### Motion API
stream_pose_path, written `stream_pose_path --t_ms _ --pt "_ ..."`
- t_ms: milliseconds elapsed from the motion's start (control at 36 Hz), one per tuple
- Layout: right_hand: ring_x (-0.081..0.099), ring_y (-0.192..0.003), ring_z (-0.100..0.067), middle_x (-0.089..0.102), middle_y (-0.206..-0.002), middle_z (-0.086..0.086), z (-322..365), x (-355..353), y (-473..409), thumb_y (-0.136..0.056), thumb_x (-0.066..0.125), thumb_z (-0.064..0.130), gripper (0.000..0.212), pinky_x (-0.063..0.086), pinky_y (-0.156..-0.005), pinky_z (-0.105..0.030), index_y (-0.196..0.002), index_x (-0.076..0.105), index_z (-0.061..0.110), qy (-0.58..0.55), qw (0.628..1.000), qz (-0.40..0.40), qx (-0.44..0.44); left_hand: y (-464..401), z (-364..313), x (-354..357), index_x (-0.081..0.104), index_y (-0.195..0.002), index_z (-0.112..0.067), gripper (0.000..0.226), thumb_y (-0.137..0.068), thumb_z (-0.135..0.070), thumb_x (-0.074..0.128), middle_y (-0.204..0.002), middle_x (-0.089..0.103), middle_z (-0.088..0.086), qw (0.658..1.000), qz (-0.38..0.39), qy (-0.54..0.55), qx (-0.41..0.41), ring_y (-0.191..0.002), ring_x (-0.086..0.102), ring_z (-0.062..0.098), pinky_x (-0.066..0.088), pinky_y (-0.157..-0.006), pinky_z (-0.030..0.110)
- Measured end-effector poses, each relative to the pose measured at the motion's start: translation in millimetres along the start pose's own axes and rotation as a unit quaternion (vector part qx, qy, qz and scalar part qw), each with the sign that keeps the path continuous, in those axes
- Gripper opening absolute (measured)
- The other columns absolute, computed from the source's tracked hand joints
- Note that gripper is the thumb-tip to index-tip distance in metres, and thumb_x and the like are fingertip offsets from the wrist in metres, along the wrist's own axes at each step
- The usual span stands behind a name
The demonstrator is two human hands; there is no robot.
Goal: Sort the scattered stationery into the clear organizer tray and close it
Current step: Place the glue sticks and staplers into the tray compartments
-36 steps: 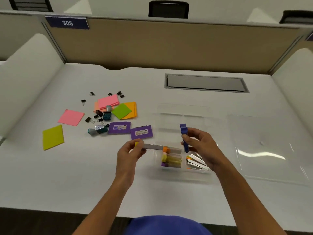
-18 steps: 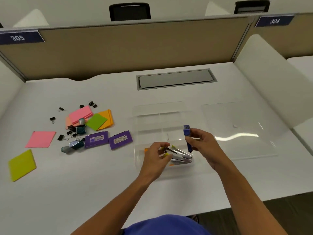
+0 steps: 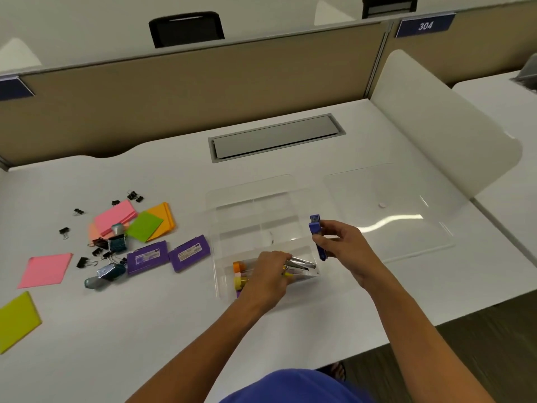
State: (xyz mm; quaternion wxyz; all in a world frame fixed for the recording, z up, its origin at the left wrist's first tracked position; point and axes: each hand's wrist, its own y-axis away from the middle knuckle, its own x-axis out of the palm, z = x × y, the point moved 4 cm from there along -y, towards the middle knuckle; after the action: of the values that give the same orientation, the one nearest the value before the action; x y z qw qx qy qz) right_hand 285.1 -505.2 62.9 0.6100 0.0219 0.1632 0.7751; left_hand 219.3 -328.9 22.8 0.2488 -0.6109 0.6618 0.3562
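The clear organizer tray (image 3: 250,190) lies open on the white desk, its clear lid (image 3: 389,205) flat to its right. My right hand (image 3: 341,245) holds a blue stapler (image 3: 316,237) upright over the tray's right edge. My left hand (image 3: 268,276) reaches into the tray's front compartment and pinches a silver pen-like item (image 3: 302,264) lying there. Colourful highlighters (image 3: 239,274) lie in the front left compartment. Left of the tray lie two purple boxes (image 3: 168,255), sticky-note pads (image 3: 136,221) and several black binder clips (image 3: 98,248).
A pink pad (image 3: 46,269) and a lime pad (image 3: 16,319) lie at the far left. A grey cable hatch (image 3: 276,138) sits behind the tray. A tan partition (image 3: 174,94) backs the desk and a white divider (image 3: 444,123) stands on the right.
My left hand carried the silver item from left of the tray down into the front compartment. The right hand kept the blue stapler. The view swung to the right.
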Motion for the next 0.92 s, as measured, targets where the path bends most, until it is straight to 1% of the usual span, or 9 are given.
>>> stream_pose_path --t_ms 83,250,361,500,611,694,806,861,917 --pt "0.069 -0.094 -0.016 0.072 -0.104 0.009 -1 1 0 -0.089 0.072 0.023 0.031 0.056 -0.080 -0.028 -0.119 0.068 0.028 0.003 1.000 0.001 0.006 -5 3 2 0.059 -0.121 -0.027 0.040 -0.084 -0.030 0.073 -0.116 0.063 0.001 0.993 0.001 -0.116 0.014 -0.109 0.050 0.020 0.044 -0.091 0.033" --pt "0.069 -0.093 -0.014 0.071 -0.104 0.010 -1 6 1 -0.089 0.071 0.023 0.030 0.053 -0.075 -0.023 -0.119 0.067 0.028 0.012 1.000 0.003 0.003 -8 1 4 0.057 -0.117 -0.023 0.038 -0.083 -0.024 0.073 -0.110 0.064 0.004 0.972 0.015 -0.226 0.058 -0.101 0.049 0.021 0.040 -0.079 0.031" --pt "0.069 -0.084 -0.013 0.070 -0.104 0.008 0 10 2 -0.090 0.070 0.022 0.032 0.052 -0.064 -0.016 -0.121 0.065 0.029 0.042 0.999 -0.004 -0.016 -11 -1 4 0.056 -0.121 -0.022 0.041 -0.084 -0.025 0.073 -0.109 0.061 0.007 0.974 0.043 -0.216 0.052 -0.103 0.048 0.021 0.042 -0.081 0.031" --pt "0.066 -0.092 -0.009 0.068 -0.111 0.009 -5 15 -1 -0.088 0.072 0.025 0.037 0.054 -0.079 -0.028 -0.123 0.063 0.028 0.104 0.994 -0.005 -0.020 -12 -1 -1 0.054 -0.122 -0.025 0.043 -0.083 -0.027 0.073 -0.109 0.053 0.010 0.977 0.060 -0.201 0.037 -0.095 0.055 0.023 0.052 -0.083 0.034" --pt "0.064 -0.093 -0.002 0.066 -0.112 0.011 -9 21 -3 -0.086 0.074 0.027 0.039 0.047 -0.072 -0.016 -0.123 0.061 0.029 0.167 0.985 -0.001 -0.033 -10 0 -3 0.053 -0.126 -0.024 0.045 -0.085 -0.028 0.071 -0.113 0.052 0.011 0.976 0.062 -0.202 0.042 -0.097 0.056 0.023 0.051 -0.084 0.033" --pt "0.062 -0.089 -0.002 0.065 -0.114 0.009 -12 26 -4 -0.085 0.075 0.027 0.040 0.047 -0.074 -0.016 -0.123 0.061 0.027 0.205 0.978 0.004 -0.043 -7 0 -3 0.055 -0.124 -0.021 0.040 -0.087 -0.025 0.069 -0.114 0.051 0.011 0.976 0.061 -0.202 0.049 -0.097 0.055 0.022 0.049 -0.083 0.031" --pt "0.062 -0.099 -0.017 0.062 -0.117 0.003 -12 36 -4 -0.087 0.071 0.032 0.042 0.050 -0.086 -0.030 -0.127 0.060 0.024 0.343 0.937 0.008 -0.071 -5 -3 -6 0.056 -0.121 -0.018 0.038 -0.086 -0.017 0.069 -0.113 0.057 0.010 0.981 0.047 -0.181 0.054 -0.098 0.054 0.022 0.052 -0.084 0.034" --pt "0.061 -0.100 -0.019 0.060 -0.117 0.003 -10 41 -4 -0.090 0.067 0.037 0.042 0.049 -0.084 -0.030 -0.129 0.058 0.025 0.419 0.905 0.010 -0.077 -3 -4 -8 0.057 -0.119 -0.017 0.035 -0.087 -0.015 0.069 -0.116 0.061 0.007 0.984 0.024 -0.166 0.066 -0.103 0.053 0.021 0.048 -0.086 0.032" --pt "0.062 -0.098 -0.019 0.060 -0.116 0.003 -8 46 -5 -0.090 0.065 0.039 0.040 0.049 -0.080 -0.030 -0.128 0.057 0.026 0.468 0.880 0.014 -0.078 1 0 -10 0.056 -0.123 -0.017 0.036 -0.089 -0.016 0.067 -0.124 0.060 0.004 0.988 0.001 -0.142 0.064 -0.112 0.049 0.021 0.043 -0.094 0.032"
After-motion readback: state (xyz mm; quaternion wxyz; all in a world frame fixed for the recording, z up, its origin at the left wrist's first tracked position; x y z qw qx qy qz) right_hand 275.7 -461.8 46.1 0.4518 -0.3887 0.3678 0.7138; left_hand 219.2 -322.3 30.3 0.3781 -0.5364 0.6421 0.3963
